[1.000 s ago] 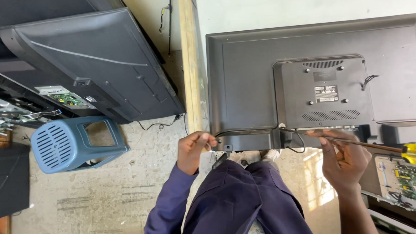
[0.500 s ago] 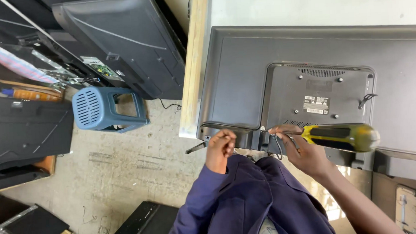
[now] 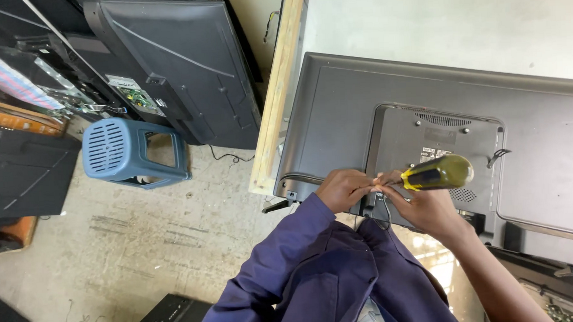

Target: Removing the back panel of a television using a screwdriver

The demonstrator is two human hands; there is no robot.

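At the far left I see dark flat screens leaning against each other (image 3: 169,63), and on the concrete floor (image 3: 143,248) a blue plastic stool (image 3: 130,150) lies on its side. A pale wooden post (image 3: 278,94) stands between them and the large grey flat television (image 3: 539,133), which shows its back panel to me. My left hand (image 3: 343,189) is at the lower edge of this panel, its grip closed around something small that I cannot make out. Just beside it, my right hand (image 3: 421,207) has its grip clamped on a screwdriver with a yellow-green translucent handle (image 3: 436,173), and the handle points toward the camera. The tip is between the two hands, close to a thin black cable (image 3: 385,211).

I judge that the work is at an early stage: the back cover is still on, and screws are visible in it. The screwdriver tip and the screw it meets are hidden by my fingers, and the right edge of the television is cut off.
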